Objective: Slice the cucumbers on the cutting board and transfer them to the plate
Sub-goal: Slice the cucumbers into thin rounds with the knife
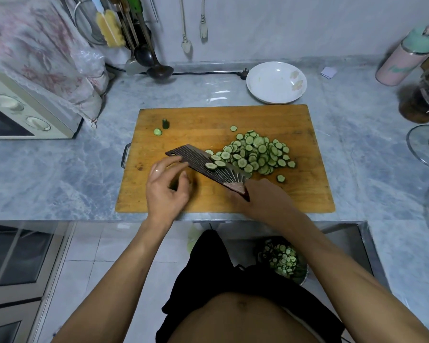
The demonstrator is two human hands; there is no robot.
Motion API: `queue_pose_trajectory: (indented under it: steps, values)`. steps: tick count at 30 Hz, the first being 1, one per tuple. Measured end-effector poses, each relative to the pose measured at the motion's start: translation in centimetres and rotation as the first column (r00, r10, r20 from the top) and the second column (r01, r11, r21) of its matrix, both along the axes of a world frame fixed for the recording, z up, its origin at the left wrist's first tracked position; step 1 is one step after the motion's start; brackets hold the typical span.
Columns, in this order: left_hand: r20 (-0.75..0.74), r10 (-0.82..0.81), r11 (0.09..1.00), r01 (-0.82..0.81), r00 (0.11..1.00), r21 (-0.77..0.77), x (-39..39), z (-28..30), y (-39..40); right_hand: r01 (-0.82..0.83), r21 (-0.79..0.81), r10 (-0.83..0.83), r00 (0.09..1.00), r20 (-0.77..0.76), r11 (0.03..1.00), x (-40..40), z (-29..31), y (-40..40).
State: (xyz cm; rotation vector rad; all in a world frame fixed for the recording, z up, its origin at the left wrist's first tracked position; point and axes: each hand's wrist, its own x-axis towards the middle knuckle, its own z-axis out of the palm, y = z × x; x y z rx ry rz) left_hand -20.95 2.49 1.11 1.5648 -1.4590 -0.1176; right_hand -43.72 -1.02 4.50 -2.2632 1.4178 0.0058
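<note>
Our left hand [167,188] hovers over the cutting board [208,120], fingers loosely curled and holding nothing, ready to push slices. Our right hand [265,201] grips the knife [198,160], laid flat like a scoop beside the cucumber slices [255,152]. The plate [276,82] waits behind the board.

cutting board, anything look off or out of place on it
Mostly tidy. A few slices are stuck on the flat of the knife rather than in the pile. Two cucumber end pieces lie apart at the board's far left. The plate holds no slices yet.
</note>
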Motion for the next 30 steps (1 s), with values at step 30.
queue_pose_trajectory:
  steps: [30]
  values:
    - [0.179, -0.482, 0.768, 0.316, 0.857, 0.556, -4.4, 1.9, -7.1, 0.001, -0.184, -0.024, 0.992, -0.122, 0.983, -0.6, -0.4, 2.8]
